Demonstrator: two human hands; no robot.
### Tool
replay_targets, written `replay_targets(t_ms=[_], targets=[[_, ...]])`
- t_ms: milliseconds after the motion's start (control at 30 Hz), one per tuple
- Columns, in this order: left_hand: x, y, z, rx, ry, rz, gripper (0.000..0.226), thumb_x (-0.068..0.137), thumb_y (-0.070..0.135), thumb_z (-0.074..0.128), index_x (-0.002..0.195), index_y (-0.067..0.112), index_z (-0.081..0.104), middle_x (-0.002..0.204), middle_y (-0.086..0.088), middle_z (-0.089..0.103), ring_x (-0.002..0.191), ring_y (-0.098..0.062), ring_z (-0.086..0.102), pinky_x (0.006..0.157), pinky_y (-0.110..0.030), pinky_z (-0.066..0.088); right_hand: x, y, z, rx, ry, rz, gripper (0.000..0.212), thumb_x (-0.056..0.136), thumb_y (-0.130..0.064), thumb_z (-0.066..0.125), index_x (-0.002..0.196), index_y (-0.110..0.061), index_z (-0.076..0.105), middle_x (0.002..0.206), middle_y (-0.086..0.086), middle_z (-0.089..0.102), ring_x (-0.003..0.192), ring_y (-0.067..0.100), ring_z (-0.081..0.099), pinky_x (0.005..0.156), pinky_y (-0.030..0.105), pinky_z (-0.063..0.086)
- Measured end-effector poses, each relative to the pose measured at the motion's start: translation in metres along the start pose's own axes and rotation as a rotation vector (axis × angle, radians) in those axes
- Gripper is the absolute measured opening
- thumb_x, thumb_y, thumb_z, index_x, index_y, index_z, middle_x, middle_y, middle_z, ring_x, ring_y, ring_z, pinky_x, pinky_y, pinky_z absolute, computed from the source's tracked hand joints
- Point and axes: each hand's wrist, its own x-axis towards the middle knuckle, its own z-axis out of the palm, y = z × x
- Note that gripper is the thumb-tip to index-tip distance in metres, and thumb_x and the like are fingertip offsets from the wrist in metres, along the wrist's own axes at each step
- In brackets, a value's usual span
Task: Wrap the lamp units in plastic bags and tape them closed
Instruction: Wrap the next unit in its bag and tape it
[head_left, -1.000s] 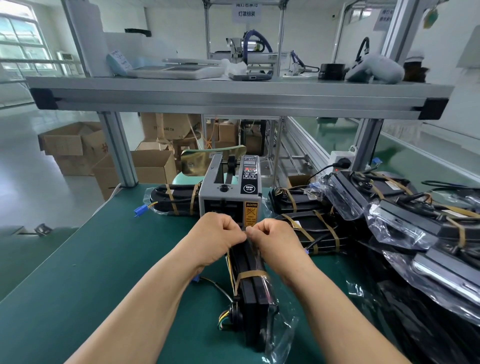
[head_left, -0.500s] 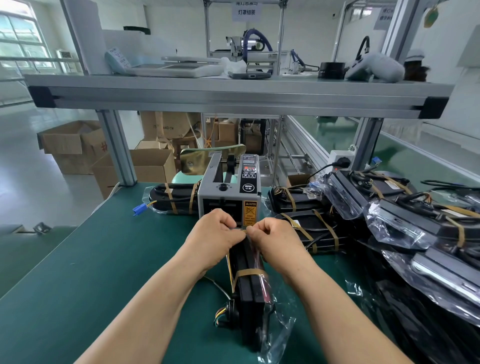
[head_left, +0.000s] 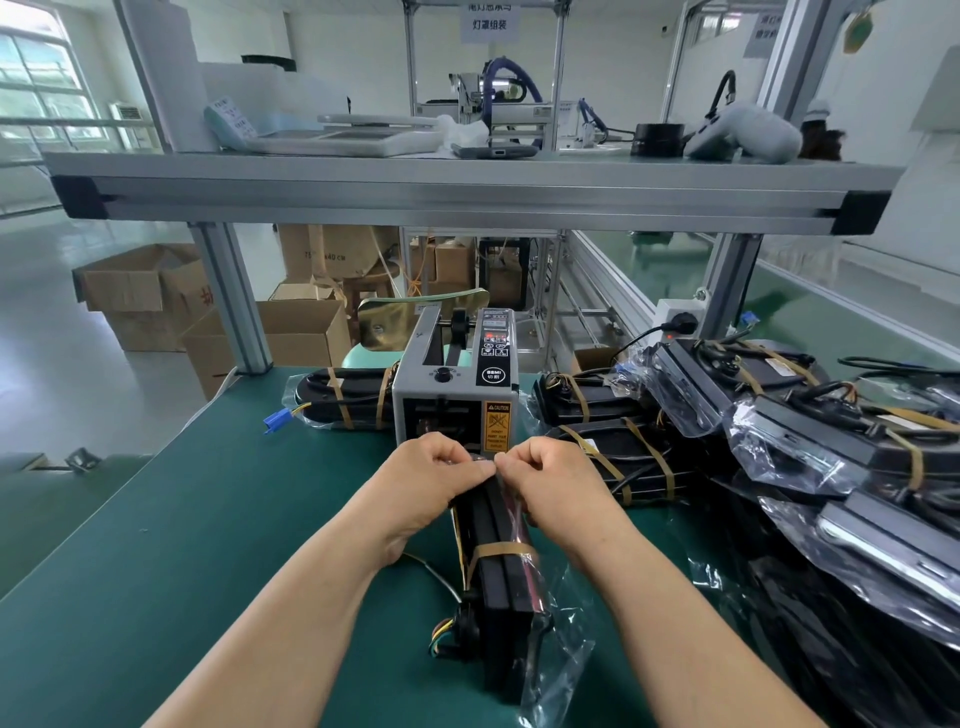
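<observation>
**Closing the far end of a bagged lamp.** The left hand (head_left: 436, 470) and right hand (head_left: 545, 475) meet, thumb tips almost touching, over the far end of a black, slab-shaped lamp unit (head_left: 506, 587). The lamp unit lies lengthwise on the green-matted table (head_left: 156, 571), just in front of a grey electric tape dispenser (head_left: 454, 395). Both hands have their fingers curled and pinch the gathered film of the clear plastic bag (head_left: 558, 670) against the end of the lamp unit. Whether a strip of tape lies under the fingertips cannot be told.

**Technique (a judgement).** The film should be drawn taut and folded flat over the end before any tape goes down. One thumb can then pin the fold while the other smooths the strip from the middle outward, so that it bonds to film and not to creases.

**Appearance.** One tan tape band (head_left: 501, 550) already girdles the lamp unit about midway. Nearer the viewer the bag stands off loose and crinkled on the right side, and coloured wires (head_left: 441, 631) leave the near left corner. Similar bagged, tan-banded units (head_left: 779, 431) are heaped at the right.
</observation>
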Motion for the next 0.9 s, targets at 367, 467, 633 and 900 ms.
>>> replay_targets(t_ms=[367, 467, 633, 900], targets=[[-0.010, -0.002, -0.006, -0.305, -0.162, -0.142, 0.030, 0.081, 0.012, 0.079, 0.105, 0.014, 0.060, 0.072, 0.004, 0.062, 0.050, -0.003, 0.053, 0.048, -0.022, 0.037, 0.000, 0.002, 0.000, -0.033, -0.020, -0.025, 0.020, 0.098, -0.031, 0.061, 0.083, -0.018, 0.066, 0.083, 0.003, 0.068, 0.077, 0.016, 0.060, 0.075, 0.034, 0.052], [-0.012, -0.003, -0.004, -0.328, -0.137, -0.155, 0.029, 0.082, 0.011, 0.078, 0.105, 0.014, 0.061, 0.072, 0.003, 0.060, 0.048, -0.003, 0.051, 0.045, -0.020, 0.038, -0.001, 0.002, 0.000, -0.038, -0.019, -0.027, 0.020, 0.098, -0.031, 0.061, 0.083, -0.018, 0.066, 0.084, 0.004, 0.069, 0.077, 0.017, 0.060, 0.079, 0.038, 0.053], [-0.010, -0.002, 0.000, -0.349, -0.056, -0.171, 0.006, 0.091, 0.014, 0.069, 0.094, 0.014, 0.064, 0.056, 0.006, 0.054, 0.042, -0.003, 0.038, 0.042, -0.016, 0.039, -0.001, -0.001, 0.001, -0.039, -0.032, -0.004, 0.019, 0.098, -0.032, 0.061, 0.087, -0.018, 0.067, 0.088, 0.005, 0.071, 0.080, 0.018, 0.063, 0.082, 0.039, 0.056], [-0.015, -0.001, 0.008, -0.333, 0.050, -0.169, 0.003, 0.092, 0.016, 0.069, 0.090, 0.014, 0.067, 0.049, 0.008, 0.053, 0.040, -0.002, 0.041, 0.044, -0.017, 0.040, -0.004, -0.003, 0.001, -0.053, -0.029, 0.013, 0.018, 0.097, -0.032, 0.061, 0.089, -0.017, 0.066, 0.084, 0.002, 0.067, 0.075, 0.013, 0.058, 0.070, 0.028, 0.050]])
